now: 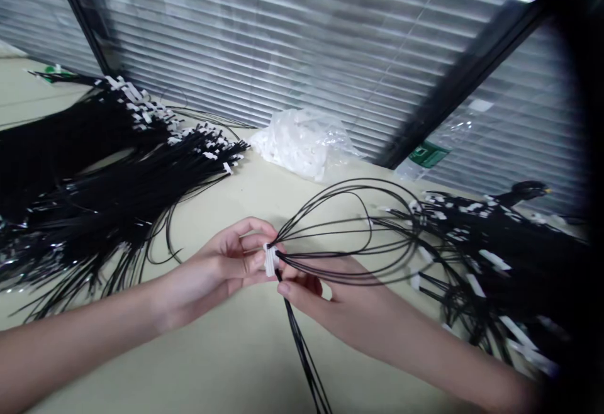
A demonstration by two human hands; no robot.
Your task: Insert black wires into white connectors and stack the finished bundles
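Between my two hands is a small white plastic connector (271, 260) with thin black wires (349, 253) running from it. The wires loop out to the right, over my right hand, and a bundle of tails hangs down toward the lower edge. My left hand (231, 260) pinches the connector between thumb and fingers from the left. Against the connector's right side, my right hand (316, 285) closes its thumb and fingers on the black wires. Its fingertips are partly hidden behind the wires.
A big pile of black wires with white connectors (155, 168) covers the left side of the table (198, 363). Another such pile (500, 250) lies at the right. Behind are a clear plastic bag of white pieces (302, 143), a green-labelled bottle (429, 153) and window blinds (283, 36).
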